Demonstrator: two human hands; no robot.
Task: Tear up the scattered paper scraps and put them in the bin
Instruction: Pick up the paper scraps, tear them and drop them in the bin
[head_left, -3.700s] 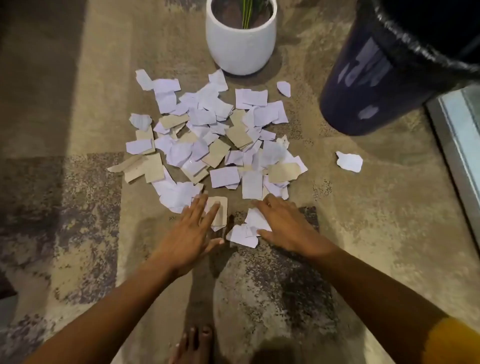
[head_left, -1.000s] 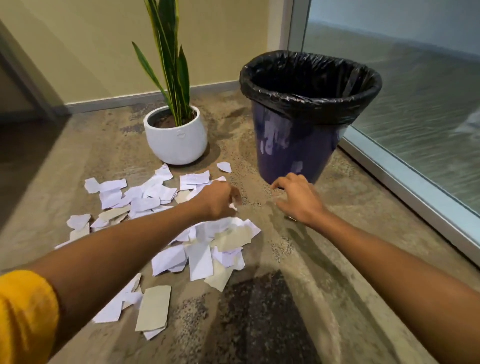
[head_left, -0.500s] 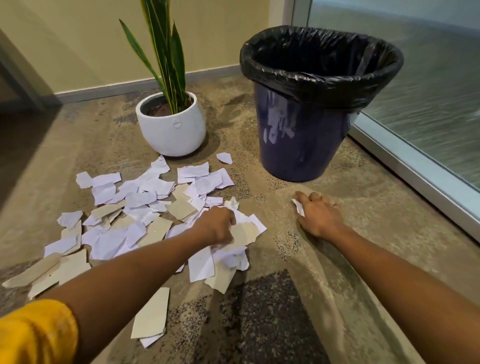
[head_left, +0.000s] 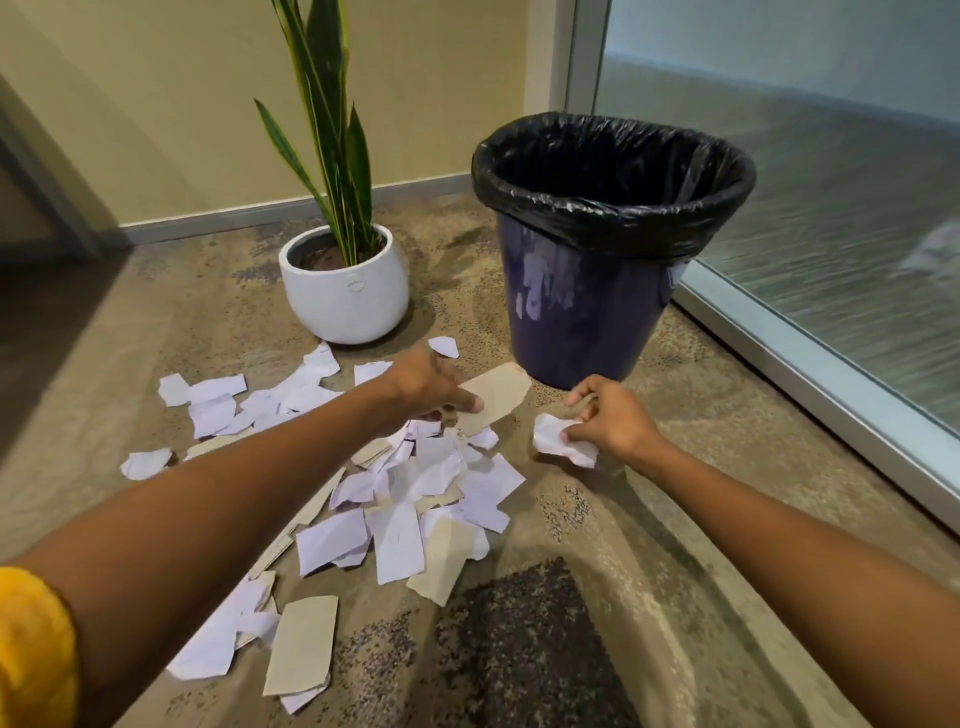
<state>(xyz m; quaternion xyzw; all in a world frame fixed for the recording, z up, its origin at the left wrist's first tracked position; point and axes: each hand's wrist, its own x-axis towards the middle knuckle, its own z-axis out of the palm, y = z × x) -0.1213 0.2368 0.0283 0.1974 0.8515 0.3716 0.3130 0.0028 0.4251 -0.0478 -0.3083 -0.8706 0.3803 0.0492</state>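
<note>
The paper scraps (head_left: 405, 499) lie in a heap on the floor (head_left: 675, 519), in front of the bin (head_left: 587, 322). The left hand (head_left: 426, 387) pinches a brown scrap (head_left: 496, 395) and the right hand (head_left: 610, 421) grips a crumpled white scrap (head_left: 558, 441). Thrown from down here, light scraps could miss the tall bin and land near the plant pot (head_left: 345, 296).

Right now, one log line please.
left hand: holds tan scrap | right hand: pinches crumpled white scrap | bin: upright, ahead
</note>
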